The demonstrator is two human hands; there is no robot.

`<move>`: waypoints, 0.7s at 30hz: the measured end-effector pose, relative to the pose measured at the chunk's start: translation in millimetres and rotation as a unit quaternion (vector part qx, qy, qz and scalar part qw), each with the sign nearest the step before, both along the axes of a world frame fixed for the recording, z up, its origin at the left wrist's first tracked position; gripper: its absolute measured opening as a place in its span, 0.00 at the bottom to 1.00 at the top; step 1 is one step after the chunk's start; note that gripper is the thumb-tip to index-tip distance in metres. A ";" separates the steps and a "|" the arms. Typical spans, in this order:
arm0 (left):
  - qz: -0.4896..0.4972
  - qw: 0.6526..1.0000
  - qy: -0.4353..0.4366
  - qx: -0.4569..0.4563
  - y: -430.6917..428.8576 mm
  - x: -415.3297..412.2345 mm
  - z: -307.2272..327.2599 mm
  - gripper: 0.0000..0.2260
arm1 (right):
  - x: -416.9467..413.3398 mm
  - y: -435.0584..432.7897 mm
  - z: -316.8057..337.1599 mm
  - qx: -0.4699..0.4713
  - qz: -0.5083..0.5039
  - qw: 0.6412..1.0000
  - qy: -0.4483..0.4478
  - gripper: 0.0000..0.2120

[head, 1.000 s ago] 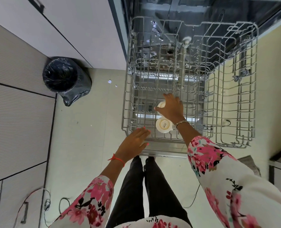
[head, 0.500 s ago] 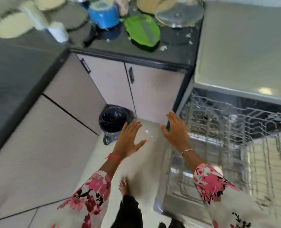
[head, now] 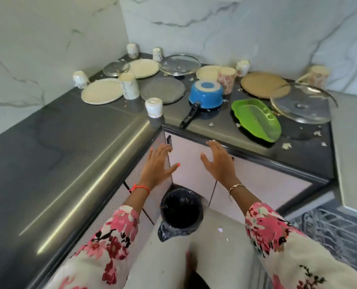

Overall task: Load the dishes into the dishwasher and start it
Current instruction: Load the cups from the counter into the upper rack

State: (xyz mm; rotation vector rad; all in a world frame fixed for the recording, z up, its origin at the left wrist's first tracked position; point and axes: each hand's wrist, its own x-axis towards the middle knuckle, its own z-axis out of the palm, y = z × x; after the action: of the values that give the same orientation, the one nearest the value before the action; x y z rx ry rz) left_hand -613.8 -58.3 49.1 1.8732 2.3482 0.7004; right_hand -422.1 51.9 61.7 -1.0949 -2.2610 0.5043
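Dishes cover the dark corner counter (head: pixel 194 127): cream plates (head: pixel 102 91), upturned white cups (head: pixel 153 105), an upturned blue saucepan (head: pixel 205 94) with a black handle, a green leaf-shaped tray (head: pixel 256 120), glass lids (head: pixel 303 103), a brown plate (head: pixel 264 84) and a grey plate (head: pixel 163 89). My left hand (head: pixel 157 166) and my right hand (head: pixel 220 161) hover empty, fingers spread, in front of the cabinet below the counter edge. Only a corner of the dishwasher's wire rack (head: pixel 338 228) shows at the lower right.
A bin lined with a black bag (head: pixel 180 211) stands on the floor between my arms. A long grey counter (head: pixel 48 163) runs along the left. White cabinet doors (head: pixel 254 182) face me. Food scraps litter the counter near the tray.
My right hand let go of the cup in the rack. Both hands rose empty as my view swung up from the dishwasher to the counter of dishes.
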 end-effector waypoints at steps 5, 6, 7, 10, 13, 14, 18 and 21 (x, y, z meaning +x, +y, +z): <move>0.060 0.998 0.004 0.014 36.5 -68.0 7.8 0.39 | -82.4 57.6 20.7 -0.005 0.078 0.997 0.026 0.19; 0.071 0.997 -0.001 0.011 44.3 -81.2 6.7 0.40 | -97.6 67.5 25.3 -0.020 0.092 0.995 0.027 0.20; 0.079 0.997 -0.005 0.002 50.8 -92.7 4.2 0.41 | -110.3 75.5 27.8 -0.033 0.109 0.993 0.026 0.21; 0.113 0.992 -0.024 -0.041 76.2 -127.9 -3.8 0.44 | -151.3 109.9 34.0 -0.053 0.166 0.985 0.000 0.25; 0.131 0.988 -0.035 -0.072 95.1 -151.1 -8.9 0.47 | -183.9 139.2 42.5 -0.075 0.215 0.973 -0.034 0.30; 0.135 0.987 -0.035 -0.084 100.5 -158.0 -10.1 0.48 | -193.8 147.8 44.5 -0.080 0.227 0.970 -0.044 0.31; 0.145 0.982 -0.016 -0.119 118.8 -179.8 -13.2 0.55 | -228.0 173.2 50.2 -0.127 0.278 0.949 -0.081 0.37; 0.139 0.980 -0.007 -0.140 125.9 -190.2 -18.4 0.54 | -250.7 184.1 52.7 -0.153 0.305 0.931 -0.130 0.40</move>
State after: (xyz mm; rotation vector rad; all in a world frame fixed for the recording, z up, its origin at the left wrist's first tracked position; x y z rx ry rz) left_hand -804.0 67.6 30.6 1.4409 2.5686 0.3680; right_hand -672.8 236.0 114.4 -0.5901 -2.8275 1.0410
